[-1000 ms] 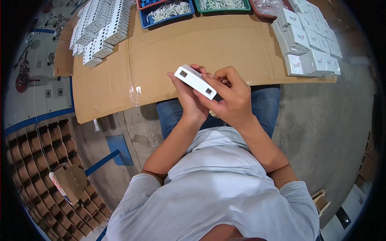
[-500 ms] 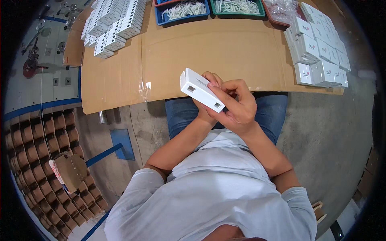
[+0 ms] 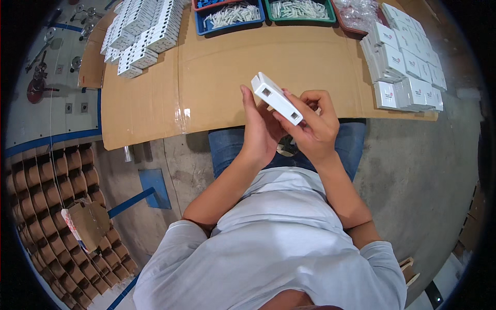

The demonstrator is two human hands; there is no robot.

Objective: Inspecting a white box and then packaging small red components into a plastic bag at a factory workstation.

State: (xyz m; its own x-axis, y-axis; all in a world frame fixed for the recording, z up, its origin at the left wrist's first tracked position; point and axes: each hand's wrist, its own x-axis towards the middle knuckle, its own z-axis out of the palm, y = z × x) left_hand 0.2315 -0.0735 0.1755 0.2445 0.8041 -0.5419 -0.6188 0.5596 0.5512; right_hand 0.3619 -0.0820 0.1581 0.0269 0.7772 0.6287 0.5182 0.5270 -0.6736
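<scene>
I hold a white rectangular plastic part [image 3: 276,97] with two small square openings in front of my chest, over the near edge of a cardboard-covered table [image 3: 217,77]. My left hand [image 3: 258,129] supports it from the left and below, fingers upright along its side. My right hand [image 3: 312,124] grips it from the right, fingers curled around its lower end. The part is tilted, its far end pointing up and left.
Rows of white plastic parts [image 3: 142,31] lie at the table's far left. Stacked white boxes [image 3: 405,67] sit at the right. A blue tray [image 3: 230,15] and a green tray [image 3: 299,10] of small white pieces stand at the back. Brown divider cells [image 3: 46,206] fill the floor at left.
Both hands have kept hold of the white part and lifted it slightly away from my body toward the table; its far end now tips further up.
</scene>
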